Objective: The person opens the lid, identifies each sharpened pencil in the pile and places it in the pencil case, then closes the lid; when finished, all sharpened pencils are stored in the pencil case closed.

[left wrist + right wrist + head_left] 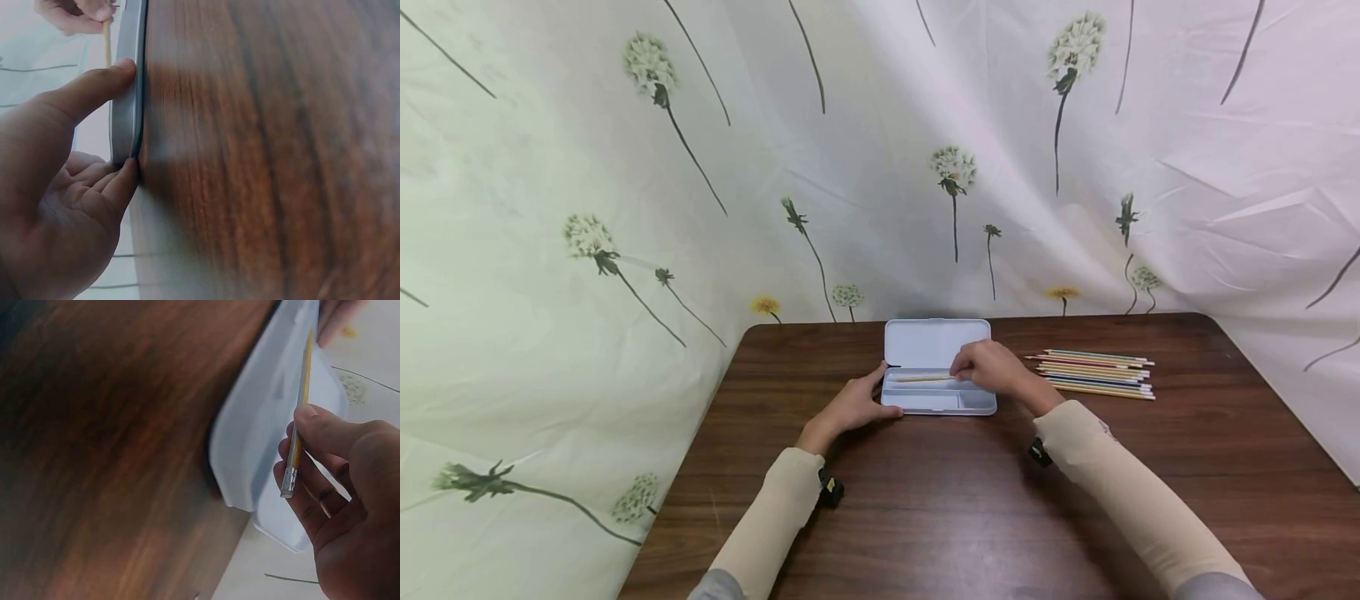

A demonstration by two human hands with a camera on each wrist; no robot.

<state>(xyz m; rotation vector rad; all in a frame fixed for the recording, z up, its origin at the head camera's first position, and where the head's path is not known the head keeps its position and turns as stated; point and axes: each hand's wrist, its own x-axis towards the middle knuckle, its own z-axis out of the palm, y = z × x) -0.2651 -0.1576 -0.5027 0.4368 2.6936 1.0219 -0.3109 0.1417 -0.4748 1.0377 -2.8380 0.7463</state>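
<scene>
A white pencil case (pixel 929 402) lies on the table with its lid (pixel 925 343) raised at the back. My left hand (pixel 853 405) holds the case's left end, thumb at the front edge and fingers round toward the back corner. In my right hand (pixel 989 367), thumb and fingers pinch a yellow pencil (pixel 304 387) near its eraser end. That pencil lies lengthwise over the case's long rear compartment, its point toward the left hand. A small divided section (pixel 976 401) shows at the case's front right.
Several more pencils (pixel 1093 373) lie side by side to the right of the case, mostly yellow with some red and blue. The brown wooden table (pixel 940 508) ends at a flower-printed curtain (pixel 880 167) behind the case.
</scene>
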